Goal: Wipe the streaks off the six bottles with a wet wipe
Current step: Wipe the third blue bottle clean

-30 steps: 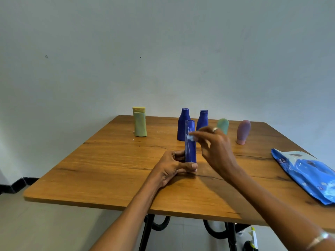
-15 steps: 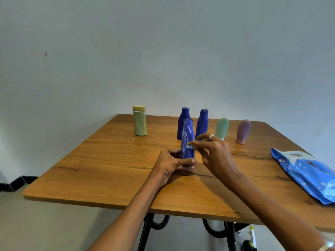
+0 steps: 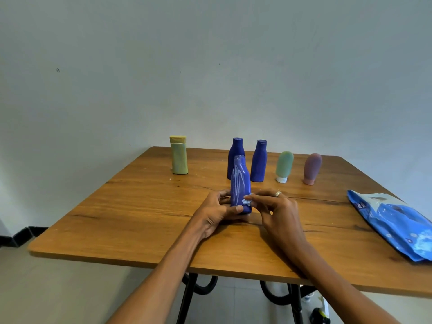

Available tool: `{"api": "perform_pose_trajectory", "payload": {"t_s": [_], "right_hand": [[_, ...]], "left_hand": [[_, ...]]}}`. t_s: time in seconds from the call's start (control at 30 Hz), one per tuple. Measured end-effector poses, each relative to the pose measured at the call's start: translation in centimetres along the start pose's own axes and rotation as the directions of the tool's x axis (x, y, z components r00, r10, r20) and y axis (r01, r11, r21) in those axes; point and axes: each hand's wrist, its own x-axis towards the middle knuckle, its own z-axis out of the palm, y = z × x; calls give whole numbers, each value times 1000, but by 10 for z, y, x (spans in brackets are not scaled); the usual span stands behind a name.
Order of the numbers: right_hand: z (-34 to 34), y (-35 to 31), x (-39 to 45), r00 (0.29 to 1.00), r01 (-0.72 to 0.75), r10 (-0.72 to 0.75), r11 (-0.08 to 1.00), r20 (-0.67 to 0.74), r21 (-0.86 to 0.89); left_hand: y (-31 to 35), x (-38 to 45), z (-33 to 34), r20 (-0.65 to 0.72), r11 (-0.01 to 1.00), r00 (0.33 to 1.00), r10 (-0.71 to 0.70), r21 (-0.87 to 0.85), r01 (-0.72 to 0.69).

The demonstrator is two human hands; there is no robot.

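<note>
At table centre: streaked bottle (image 3: 240, 183), smooth blue plastic, shouldered, white streaks down its face, upright on wood table (image 3: 140, 218).
Left hand (image 3: 217, 212): grips bottle base, thumb across front.
Right hand (image 3: 275, 211): pinches crumpled wipe (image 3: 247, 201) against bottle's lower side; ring on finger.
12 o'clock row: yellow bottle (image 3: 178, 155), two blue bottles (image 3: 259, 161), rounded green tube (image 3: 284, 166), pink tube (image 3: 312, 169).
3 o'clock: glossy crinkled blue pack (image 3: 395, 223).

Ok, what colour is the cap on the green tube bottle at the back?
White; the green tube stands on its white cap, clearest in the head view.
</note>
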Motion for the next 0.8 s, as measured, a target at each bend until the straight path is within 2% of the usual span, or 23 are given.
{"api": "perform_pose_trajectory", "payload": {"t_s": [0.13, 0.27, 0.4, 0.57, 0.7, 0.8], "right_hand": [[-1, -5, -3, 997, -49, 45, 997, 61, 65], [-1, -1, -1, 995, -92, 88, 991, 41, 97], [0, 2, 3, 992, -118, 124, 979, -30, 167], [4, 8, 5, 981, -173, 186, 970, -62, 172], [9, 0, 3, 995, -71, 76, 995, -63, 74], [14, -8, 1, 1000, 10, -10, 1000, -1, 15]], "left_hand": [[-4, 5, -3, -58, 1000, 998, 12, -26, -13], [-4, 5, -2, -61, 997, 998, 18, -78, -23], [-3, 3, -3, 22, 996, 1000, 2, -89, 0], [-4, 5, -2, 36, 995, 999, 0, -101, 4], [-6, 9, -2, -47, 998, 998, 30, -47, -33], [-6, 8, -1, -71, 998, 997, 41, -54, -45]]}}
